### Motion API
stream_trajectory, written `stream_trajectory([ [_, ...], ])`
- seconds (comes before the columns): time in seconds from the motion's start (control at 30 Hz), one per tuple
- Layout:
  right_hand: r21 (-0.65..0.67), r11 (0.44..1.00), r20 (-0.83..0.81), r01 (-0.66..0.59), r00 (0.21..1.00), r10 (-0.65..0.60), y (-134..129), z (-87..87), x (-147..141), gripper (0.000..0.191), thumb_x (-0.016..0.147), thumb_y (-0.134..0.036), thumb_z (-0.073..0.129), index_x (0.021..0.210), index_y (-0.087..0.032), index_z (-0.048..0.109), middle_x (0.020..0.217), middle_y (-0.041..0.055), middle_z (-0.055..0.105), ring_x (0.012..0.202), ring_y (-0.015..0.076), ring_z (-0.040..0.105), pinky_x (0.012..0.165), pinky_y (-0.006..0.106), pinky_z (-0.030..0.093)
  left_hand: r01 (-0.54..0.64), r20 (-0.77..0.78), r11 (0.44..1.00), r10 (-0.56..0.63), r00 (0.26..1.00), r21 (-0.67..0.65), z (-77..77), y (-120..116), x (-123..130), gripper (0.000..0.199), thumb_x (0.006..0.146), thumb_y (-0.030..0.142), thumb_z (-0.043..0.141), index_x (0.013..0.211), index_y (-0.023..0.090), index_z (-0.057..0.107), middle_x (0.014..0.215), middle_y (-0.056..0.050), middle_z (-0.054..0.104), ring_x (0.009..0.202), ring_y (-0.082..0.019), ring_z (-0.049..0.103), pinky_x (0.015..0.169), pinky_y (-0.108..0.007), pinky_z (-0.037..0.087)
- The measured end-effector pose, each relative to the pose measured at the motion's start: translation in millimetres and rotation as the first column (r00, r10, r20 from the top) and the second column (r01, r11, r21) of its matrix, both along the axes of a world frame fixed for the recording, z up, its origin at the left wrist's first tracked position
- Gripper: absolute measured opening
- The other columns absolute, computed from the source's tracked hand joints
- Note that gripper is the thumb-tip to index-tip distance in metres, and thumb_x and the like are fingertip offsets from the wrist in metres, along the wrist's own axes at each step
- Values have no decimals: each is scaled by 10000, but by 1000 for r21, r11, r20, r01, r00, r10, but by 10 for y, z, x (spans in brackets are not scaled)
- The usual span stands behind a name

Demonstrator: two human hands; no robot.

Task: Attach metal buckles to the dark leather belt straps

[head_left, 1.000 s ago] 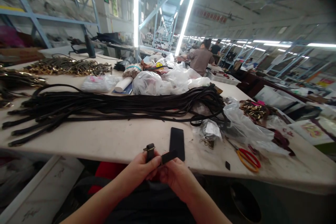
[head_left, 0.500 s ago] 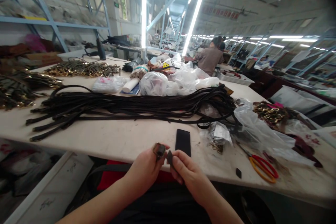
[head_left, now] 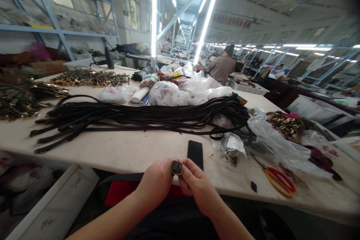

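Now the two hands have come together, whereas half a second ago a small gap stood between them. The left hand has its fingers closed around the dark strap piece with a metal buckle, and the fingers of the right hand are pinching it from the other side. This piece is held just above the front edge of the desk, near the black phone, and its buckle is turned toward the camera.

Concerning writing, the letters "AN" can be read beside a yellow smiley face among the plastic bags. The red characters of the far banner are too small for reading, and so are the marks on the white board below.

Farther back, a white tray contains dark reddish pieces. At the right, a small clear bag lies near the scissors; its content I cannot tell.
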State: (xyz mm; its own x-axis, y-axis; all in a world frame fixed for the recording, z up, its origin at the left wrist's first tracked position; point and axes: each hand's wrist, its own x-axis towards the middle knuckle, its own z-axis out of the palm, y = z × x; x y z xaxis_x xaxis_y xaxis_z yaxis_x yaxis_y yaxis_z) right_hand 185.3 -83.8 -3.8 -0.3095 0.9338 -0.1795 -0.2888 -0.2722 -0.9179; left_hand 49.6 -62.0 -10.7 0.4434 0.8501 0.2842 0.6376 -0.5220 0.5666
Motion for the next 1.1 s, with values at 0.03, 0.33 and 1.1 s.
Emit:
stream_trajectory([
  [0.03,5,1000,-7,29,1000,-29,-9,14,-27,354,779,-493,550,923,-180,470,473,-98,322,399,29,214,382,161,124,8,0,1000,-8,1000,6,-21,-13,14,207,863,149,370,848,164,576,820,-71,654,757,-217,605,696,-339,465],
  [0.33,161,985,119,61,990,-80,-56,85,189,318,753,-467,600,883,-179,567,599,-43,433,519,50,346,485,177,271,53,109,993,-42,993,-105,195,-137,-200,266,775,305,563,1007,176,573,1013,-95,599,946,-250,524,830,-382,400],
  [1.1,420,809,903,-412,106,-416,-204,-59,204,201,848,-199,437,947,-215,611,803,42,644,731,187,610,623,271,420,386,574,428,541,614,-817,-280,-237,107,238,661,285,669,704,135,490,632,24,538,604,-98,483,603,-228,364],
])
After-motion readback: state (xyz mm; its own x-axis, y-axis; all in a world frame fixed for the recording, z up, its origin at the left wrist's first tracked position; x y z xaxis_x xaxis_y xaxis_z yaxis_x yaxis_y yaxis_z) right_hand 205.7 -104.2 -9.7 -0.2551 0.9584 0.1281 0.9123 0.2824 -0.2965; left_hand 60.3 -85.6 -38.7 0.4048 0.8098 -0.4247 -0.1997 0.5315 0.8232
